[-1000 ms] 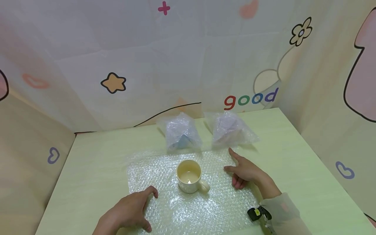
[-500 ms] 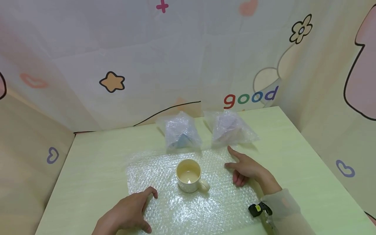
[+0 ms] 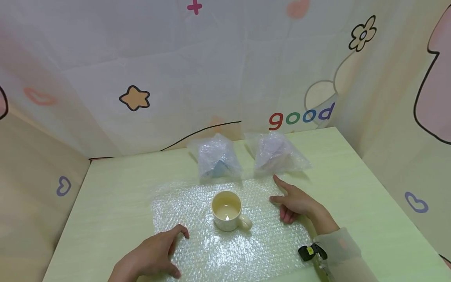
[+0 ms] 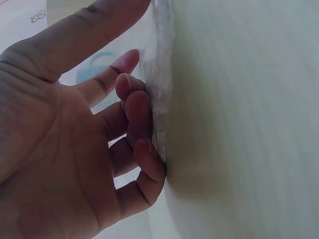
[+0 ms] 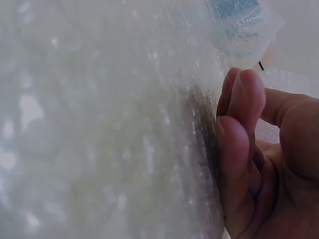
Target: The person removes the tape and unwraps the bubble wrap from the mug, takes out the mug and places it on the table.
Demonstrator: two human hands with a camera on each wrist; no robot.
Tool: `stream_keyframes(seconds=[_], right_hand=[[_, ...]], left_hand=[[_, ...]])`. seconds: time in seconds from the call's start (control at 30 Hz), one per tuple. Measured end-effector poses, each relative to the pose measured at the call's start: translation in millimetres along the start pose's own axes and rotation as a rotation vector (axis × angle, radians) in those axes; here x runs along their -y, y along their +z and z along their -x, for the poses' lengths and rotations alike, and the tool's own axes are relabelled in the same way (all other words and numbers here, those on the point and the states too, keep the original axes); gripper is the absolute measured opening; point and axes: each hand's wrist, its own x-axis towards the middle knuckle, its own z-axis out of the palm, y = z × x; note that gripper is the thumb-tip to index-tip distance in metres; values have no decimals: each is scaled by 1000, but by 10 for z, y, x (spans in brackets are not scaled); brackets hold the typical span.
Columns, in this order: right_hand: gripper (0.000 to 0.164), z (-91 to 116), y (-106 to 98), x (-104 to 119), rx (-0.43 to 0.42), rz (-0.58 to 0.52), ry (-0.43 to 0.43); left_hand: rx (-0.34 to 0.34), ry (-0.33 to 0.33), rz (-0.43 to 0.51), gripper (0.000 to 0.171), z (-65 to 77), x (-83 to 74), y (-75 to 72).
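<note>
A pale yellow mug (image 3: 226,211) stands upright on a flat sheet of bubble wrap (image 3: 232,254), its handle turned to the right. My left hand (image 3: 151,250) rests at the sheet's left edge, thumb and fingers spread apart. In the left wrist view, the bent fingertips (image 4: 144,104) touch the bubble wrap beside its edge. At the sheet's upper right lies my right hand (image 3: 294,203), with thumb and forefinger stretched out and the other fingers bent under. The right wrist view shows its fingertips (image 5: 234,134) against the wrap. Neither hand touches the mug.
Two bubble-wrapped bundles stand behind the sheet: one with a blue patch (image 3: 216,158), the other pinkish (image 3: 276,154). The pale green table (image 3: 116,188) runs back to a printed cloth (image 3: 183,78). A black device (image 3: 310,251) hangs by the right sleeve.
The right hand has shifted very slightly up and right in the view, along with a small tilt of the camera. The mug and left hand stay in place.
</note>
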Motion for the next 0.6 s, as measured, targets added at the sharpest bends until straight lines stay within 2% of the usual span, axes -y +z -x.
stream_keyframes(seconds=[0.47, 0.6], right_hand=[[86, 22, 7, 6, -1, -21, -5], [86, 20, 6, 8, -3, -25, -1]], left_hand=[[4, 54, 42, 79, 5, 32, -27], [6, 49, 34, 78, 3, 34, -27]])
